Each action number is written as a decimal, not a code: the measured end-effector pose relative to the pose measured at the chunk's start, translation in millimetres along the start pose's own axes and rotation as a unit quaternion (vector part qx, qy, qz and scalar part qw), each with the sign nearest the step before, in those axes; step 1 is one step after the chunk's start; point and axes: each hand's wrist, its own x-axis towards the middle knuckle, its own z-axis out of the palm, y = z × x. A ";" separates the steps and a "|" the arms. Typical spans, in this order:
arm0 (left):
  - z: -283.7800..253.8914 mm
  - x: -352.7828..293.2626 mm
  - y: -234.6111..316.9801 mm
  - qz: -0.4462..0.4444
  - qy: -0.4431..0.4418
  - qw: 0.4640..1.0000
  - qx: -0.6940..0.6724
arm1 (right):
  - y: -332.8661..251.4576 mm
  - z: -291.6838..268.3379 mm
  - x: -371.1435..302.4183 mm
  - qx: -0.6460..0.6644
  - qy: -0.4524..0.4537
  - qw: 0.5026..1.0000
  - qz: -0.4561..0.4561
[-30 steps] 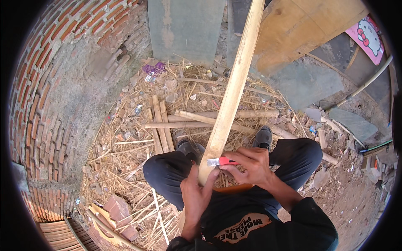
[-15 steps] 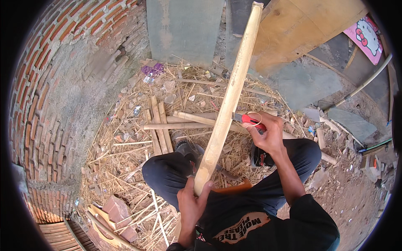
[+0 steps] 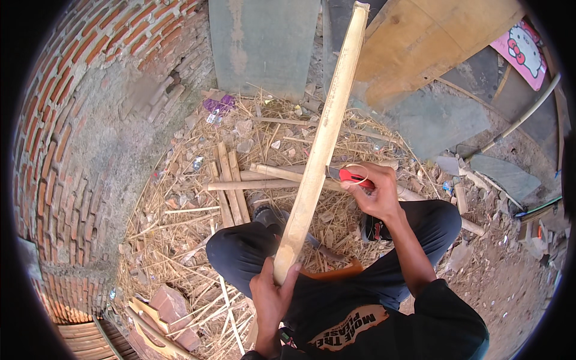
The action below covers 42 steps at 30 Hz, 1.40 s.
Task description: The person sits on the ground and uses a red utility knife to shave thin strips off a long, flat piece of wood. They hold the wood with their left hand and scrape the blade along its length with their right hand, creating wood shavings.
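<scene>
One split-bamboo strip (image 3: 324,147): slants up and away before me.
Left hand (image 3: 271,294): clamped round the strip's near end.
Right hand (image 3: 380,191): closed on the knife, apart from my left.
Red-handled knife (image 3: 354,177): blade at the strip's right edge; I judge a shallow, even angle best, left fingers clear.
Pale thin curl (image 3: 366,173): loops by the knife's handle.

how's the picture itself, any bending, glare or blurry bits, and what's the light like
Head view: strong fisheye bend, the brick wall curving and black corners framing it; soft, even daylight, with no strong glare on the bamboo strip; a hazy patch over the wall, upper left; the red knife shows, but its thin blade is hard to make out.
</scene>
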 end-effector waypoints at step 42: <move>-20.5 -67.3 -47.5 -0.101 -0.087 0.990 0.040 | 207.0 -62.7 153.9 -0.200 0.121 0.951 0.204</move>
